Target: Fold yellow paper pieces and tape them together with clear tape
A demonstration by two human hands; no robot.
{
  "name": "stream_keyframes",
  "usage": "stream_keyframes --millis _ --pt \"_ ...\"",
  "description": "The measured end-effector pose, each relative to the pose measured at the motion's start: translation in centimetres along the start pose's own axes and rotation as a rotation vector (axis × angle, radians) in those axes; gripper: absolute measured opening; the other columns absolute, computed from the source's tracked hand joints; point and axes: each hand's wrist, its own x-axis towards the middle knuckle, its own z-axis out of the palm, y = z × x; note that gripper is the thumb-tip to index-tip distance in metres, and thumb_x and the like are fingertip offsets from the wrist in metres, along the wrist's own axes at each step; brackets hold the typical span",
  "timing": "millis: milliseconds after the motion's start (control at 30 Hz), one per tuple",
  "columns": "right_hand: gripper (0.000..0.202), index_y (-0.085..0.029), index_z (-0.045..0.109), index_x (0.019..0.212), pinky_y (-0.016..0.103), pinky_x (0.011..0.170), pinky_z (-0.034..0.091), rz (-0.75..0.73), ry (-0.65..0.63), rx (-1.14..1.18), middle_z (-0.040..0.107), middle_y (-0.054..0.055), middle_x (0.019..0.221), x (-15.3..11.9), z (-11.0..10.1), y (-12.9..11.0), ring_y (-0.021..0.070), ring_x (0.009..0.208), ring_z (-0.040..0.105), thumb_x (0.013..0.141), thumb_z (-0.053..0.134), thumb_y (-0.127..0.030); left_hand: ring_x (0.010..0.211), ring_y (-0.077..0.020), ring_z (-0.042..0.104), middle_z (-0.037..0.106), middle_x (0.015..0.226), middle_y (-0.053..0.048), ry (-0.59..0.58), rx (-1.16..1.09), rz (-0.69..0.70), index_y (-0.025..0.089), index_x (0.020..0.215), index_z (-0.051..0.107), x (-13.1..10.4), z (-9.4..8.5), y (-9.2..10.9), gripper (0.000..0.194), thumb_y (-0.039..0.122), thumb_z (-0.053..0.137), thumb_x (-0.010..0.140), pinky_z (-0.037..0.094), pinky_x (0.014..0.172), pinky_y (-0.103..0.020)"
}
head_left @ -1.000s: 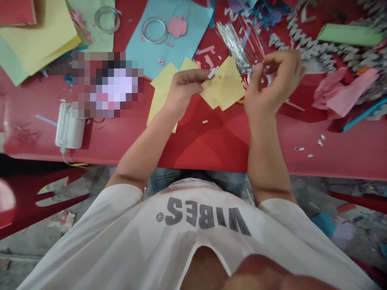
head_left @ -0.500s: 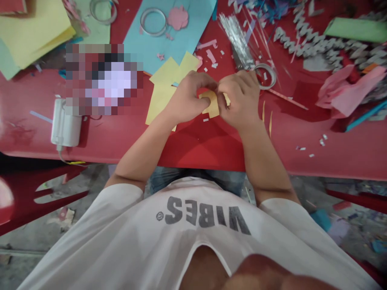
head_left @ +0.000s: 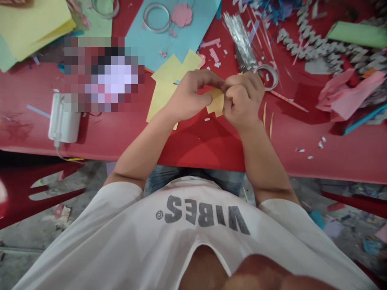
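Between my two hands is a small piece of yellow paper [head_left: 215, 102], its lower edge showing under my fingers. My left hand [head_left: 192, 94] pinches it from the left, thumb below and fingers above. My right hand [head_left: 243, 96] is curled closed at its right side, the fingertips of both hands meeting. What the right fingertips grip is partly hidden. Larger yellow paper sheets [head_left: 160, 96] lie on the red table [head_left: 205, 149] just behind and left of my left hand. A roll of tape [head_left: 269, 77] rests beyond my right hand.
A blue sheet [head_left: 145, 52] holds another tape roll [head_left: 156, 18] and a pink paper flower [head_left: 182, 15]. Silver strips [head_left: 240, 40] lie behind my right hand. At left is a white power bank [head_left: 64, 121] with a cable; pink crumpled paper [head_left: 347, 96] is at right.
Both hands have shifted slightly right with the small yellow paper. My right hand has turned and its fingers have curled in tighter, closing the gap that showed yellow paper.
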Motion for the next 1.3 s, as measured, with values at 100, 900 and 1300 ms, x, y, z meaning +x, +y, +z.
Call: stream_keyframes --millis 100,900,1300 --pt "0.042 -0.031 0.057 0.083 0.059 0.096 0.046 0.008 0.041 -0.005 0.07 0.006 0.106 -0.2 0.3 0.3 0.0333 0.106 0.063 0.106 0.032 -0.055 0.105 -0.0264 0.071 0.076 0.103 0.002 0.012 -0.038 -0.072 0.025 0.096 0.076 0.0 0.0 0.3 0.029 0.008 0.061 0.078 0.057 0.096 -0.042" --pt "0.034 -0.028 0.054 0.083 0.055 0.09 0.054 -0.078 0.358 0.148 0.07 0.004 0.103 -0.6 1.7 0.2 0.0283 0.1 0.069 0.107 0.045 -0.05 0.126 -0.0313 0.065 0.065 0.131 0.0 0.071 -0.029 0.152 0.031 0.124 0.066 0.3 1.3 -1.7 0.041 0.034 0.051 0.086 0.061 0.096 -0.046" --pt "0.018 -0.035 0.064 0.116 0.05 0.079 0.055 -0.115 0.506 -0.048 0.072 0.003 0.099 0.2 -0.6 -0.7 0.0274 0.09 0.07 0.105 0.053 -0.045 0.136 -0.0361 0.055 0.056 0.144 -0.001 0.028 0.137 0.203 0.041 0.14 0.056 -0.3 2.1 -1.6 0.051 0.042 0.061 0.089 0.053 0.11 -0.056"
